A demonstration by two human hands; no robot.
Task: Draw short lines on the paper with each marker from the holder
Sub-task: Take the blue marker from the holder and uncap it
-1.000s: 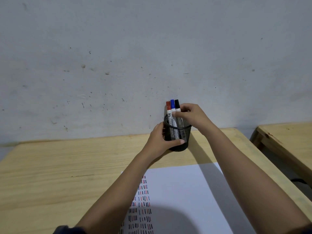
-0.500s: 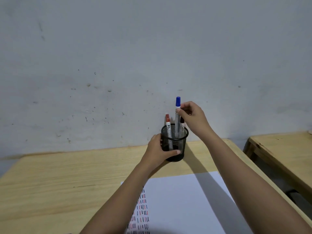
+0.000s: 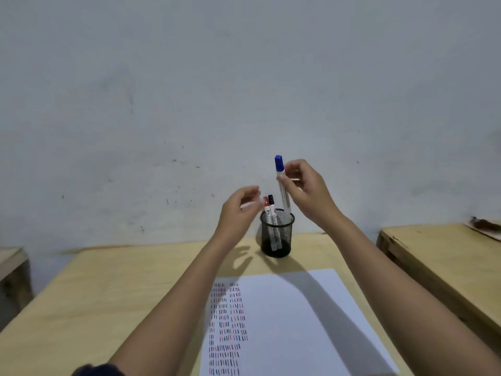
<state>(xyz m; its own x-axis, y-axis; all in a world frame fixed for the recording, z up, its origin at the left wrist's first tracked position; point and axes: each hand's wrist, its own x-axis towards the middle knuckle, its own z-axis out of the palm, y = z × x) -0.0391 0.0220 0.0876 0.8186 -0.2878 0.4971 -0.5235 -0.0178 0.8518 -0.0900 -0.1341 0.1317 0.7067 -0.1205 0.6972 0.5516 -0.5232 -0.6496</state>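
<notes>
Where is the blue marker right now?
The blue marker is in the right hand, held upright just above the black mesh holder near the wall, its lower end still at the rim. The red marker and black marker stay inside.

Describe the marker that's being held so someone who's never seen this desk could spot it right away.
Start at the black mesh holder standing at the far edge of the wooden desk, beyond the paper. Just above its rim, the right hand pinches an upright blue-capped marker. Unlike the red marker and black marker standing in the holder, it is lifted almost clear.
</notes>
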